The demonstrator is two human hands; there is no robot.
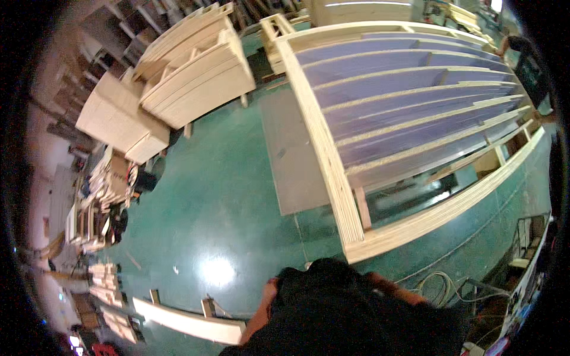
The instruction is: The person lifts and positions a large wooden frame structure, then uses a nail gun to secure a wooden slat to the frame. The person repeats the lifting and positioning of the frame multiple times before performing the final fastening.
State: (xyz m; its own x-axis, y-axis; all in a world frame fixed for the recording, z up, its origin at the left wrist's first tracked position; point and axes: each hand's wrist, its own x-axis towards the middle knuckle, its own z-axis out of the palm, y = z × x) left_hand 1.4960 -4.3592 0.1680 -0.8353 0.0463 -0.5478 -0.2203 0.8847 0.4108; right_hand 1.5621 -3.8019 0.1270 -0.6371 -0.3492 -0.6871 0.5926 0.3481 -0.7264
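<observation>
Both my hands are out of sight. Part of my left forearm (260,311) shows beside my dark clothing at the lower edge, close to the end of a long pale board (190,322). My right forearm (396,290) comes out on the other side of my body, and its hand is hidden. In front of me to the right lies a large wooden frame (323,151) with many parallel slats (398,124) over bluish-purple sheeting (380,142). Its near corner (354,252) is nearest to my body. What either hand holds, if anything, cannot be seen.
Big pale wooden boxes (199,86) stand at the far left, with stacked timber offcuts (107,178) nearer. A flat grey-brown sheet (294,154) lies on the green floor (202,196). Coiled hose (436,288) sits at right. Another person (528,71) in dark clothes is beside the frame's far end.
</observation>
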